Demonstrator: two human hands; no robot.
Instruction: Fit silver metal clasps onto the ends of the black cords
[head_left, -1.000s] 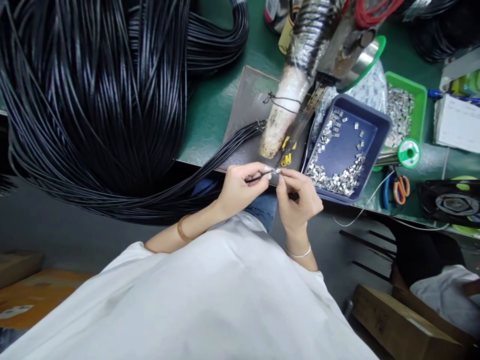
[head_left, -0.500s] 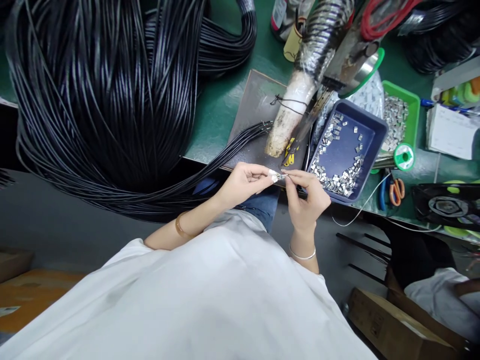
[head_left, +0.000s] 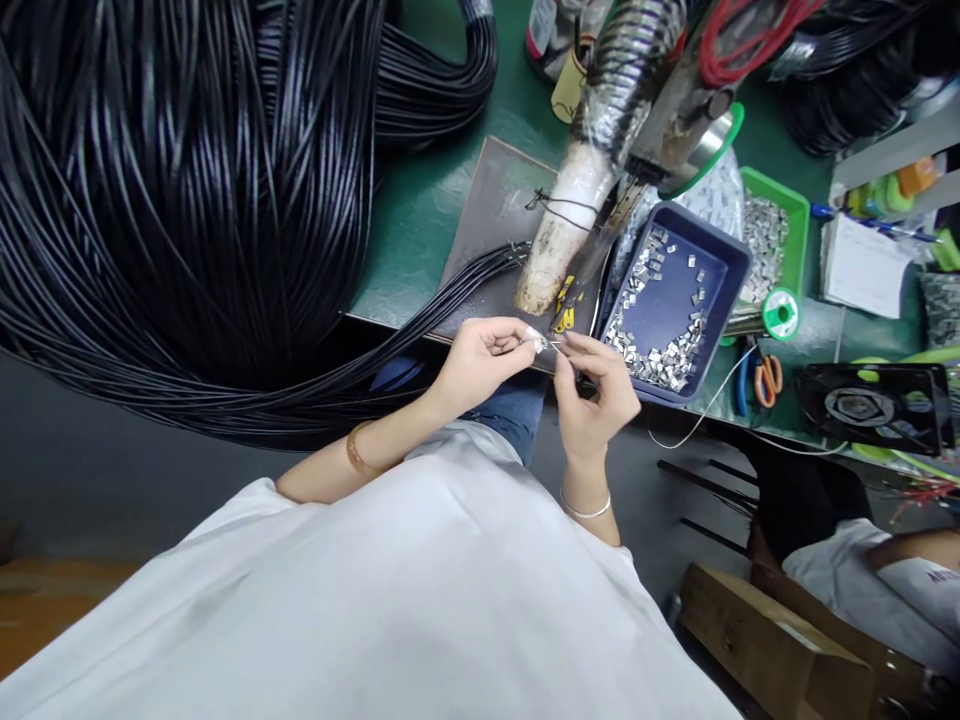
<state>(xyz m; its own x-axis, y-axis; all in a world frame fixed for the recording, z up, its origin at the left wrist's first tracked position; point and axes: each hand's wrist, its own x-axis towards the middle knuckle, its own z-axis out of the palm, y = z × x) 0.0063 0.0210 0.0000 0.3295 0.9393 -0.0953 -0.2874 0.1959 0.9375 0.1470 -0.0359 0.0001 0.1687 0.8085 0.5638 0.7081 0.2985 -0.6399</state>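
Observation:
Above my lap, the thumb and fingers of my left hand (head_left: 487,362) pinch a small silvery metal connector (head_left: 541,343). Fine wire ends stick out of it to the right. White tape or a finger cover seems to wrap a left fingertip. My right hand (head_left: 598,395) is closed in a loose pinch at those wire ends; what lies between its fingertips is too small to make out. Beyond the hands, a bundle of black cables (head_left: 442,305) lies across a dark board (head_left: 480,215), stripped ends near a taped white tube (head_left: 559,235).
To the right stands a blue tray (head_left: 739,270) of small metal shells, then a green tray (head_left: 799,215) with more. A solder spool (head_left: 781,314), orange-handled scissors (head_left: 768,380) and a black fan (head_left: 862,405) follow. A large heap of black cable (head_left: 187,180) fills the left. Another person (head_left: 847,560) sits at right.
The view has shifted slightly, so the bench things appear further left. My right fingertips have drawn a little apart from the connector, and thin wire ends show more plainly between the hands.

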